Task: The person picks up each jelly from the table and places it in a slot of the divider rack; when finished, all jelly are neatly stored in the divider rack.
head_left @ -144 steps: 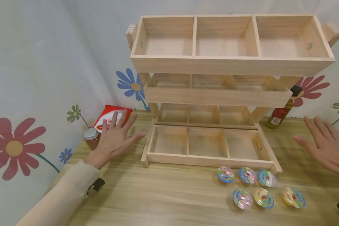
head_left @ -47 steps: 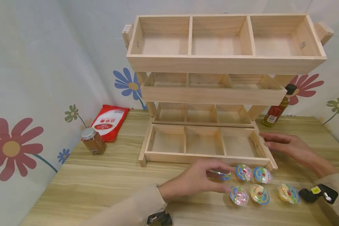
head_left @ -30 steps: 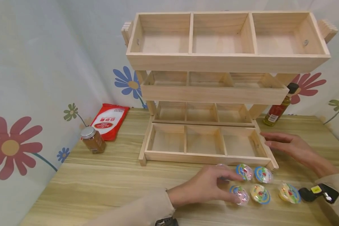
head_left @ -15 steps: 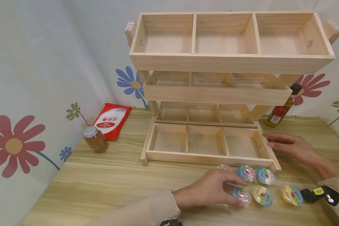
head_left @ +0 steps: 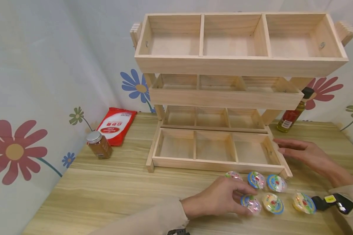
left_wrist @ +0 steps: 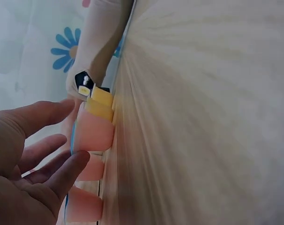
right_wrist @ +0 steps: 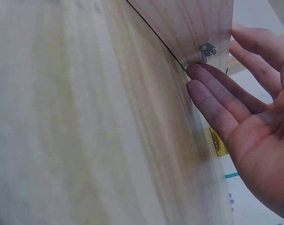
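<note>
In the head view my left hand (head_left: 219,197) is low over the table, thumb and fingers spread to either side of a pink jelly cup (head_left: 251,203). The left wrist view has a fingertip right at the rim of this pink jelly cup (left_wrist: 93,132), the thumb near its opposite edge. The cup sits on the table, partly covered by the hand. My right hand (head_left: 311,156) rests by the right side of a wooden tiered rack (head_left: 214,164), its fingertips against the side panel (right_wrist: 193,28) below a metal bolt. Its fingers are nearly straight.
Around the left hand are more jelly cups: pink ones (head_left: 256,180) along the rack's front and yellow ones (head_left: 273,203) to the right. A lidded jar (head_left: 100,145) and a red-and-white packet (head_left: 116,125) lie left. An oil bottle (head_left: 289,117) stands behind the right hand.
Both hands first hovered spread wide apart. The right hand came to the rack's side and stayed. The left hand moved right to the pink jelly cup, its thumb and fingers drawing slightly closer together.
</note>
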{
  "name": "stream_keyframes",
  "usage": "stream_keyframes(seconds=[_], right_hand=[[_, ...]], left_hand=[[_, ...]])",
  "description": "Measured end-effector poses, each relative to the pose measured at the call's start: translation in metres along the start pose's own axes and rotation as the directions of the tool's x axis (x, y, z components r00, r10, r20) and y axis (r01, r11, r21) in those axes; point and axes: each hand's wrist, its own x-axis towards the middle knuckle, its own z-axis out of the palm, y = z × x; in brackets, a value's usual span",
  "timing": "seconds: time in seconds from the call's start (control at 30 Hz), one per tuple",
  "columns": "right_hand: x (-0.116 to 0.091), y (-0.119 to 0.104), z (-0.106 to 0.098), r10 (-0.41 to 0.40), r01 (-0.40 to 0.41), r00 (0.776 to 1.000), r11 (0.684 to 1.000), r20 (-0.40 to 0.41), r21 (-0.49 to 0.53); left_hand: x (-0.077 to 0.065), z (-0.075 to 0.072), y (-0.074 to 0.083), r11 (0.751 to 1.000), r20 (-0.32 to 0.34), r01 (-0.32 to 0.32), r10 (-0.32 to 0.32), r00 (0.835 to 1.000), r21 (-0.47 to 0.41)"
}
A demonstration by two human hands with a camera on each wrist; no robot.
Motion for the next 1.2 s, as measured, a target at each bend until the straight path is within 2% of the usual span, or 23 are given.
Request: stream_keyframes(seconds=[0.17, 0.37, 0.57, 0.93, 1.2], right_hand=[[-0.0002, -0.0002, 0.0002, 0.007, -0.007, 1.0, 1.0, 0.004, 0.001], [-0.0007, -0.0011, -0.0001, 0.016, -0.016, 1.0, 1.0, 0.011, -0.009], [-0.0014, -0.0023, -0.0003, 0.036, -0.036, 0.999, 0.999, 0.015, -0.019], [0.0018, -0.0054, 0.0011, 0.042, -0.042, 0.999, 0.999, 0.012, -0.026], [0.0006, -0.003, 0.0014, 0.036, -0.036, 0.999, 0.999, 0.013, -0.02]], left_hand=[[-0.0012, 0.0015, -0.0005, 0.99, 0.0, -0.061, 0.062, 0.998, 0.127], [-0.0016, 0.0024, -0.0011, 0.987, 0.006, -0.059, 0.059, 0.998, 0.151], [-0.0012, 0.004, -0.0024, 0.975, 0.003, -0.087, 0.088, 0.996, 0.205], [-0.001, 0.0044, -0.0011, 0.982, -0.013, -0.053, 0.056, 0.998, 0.18], [-0.0013, 0.0037, 0.0025, 0.98, -0.038, -0.043, 0.051, 0.998, 0.196]])
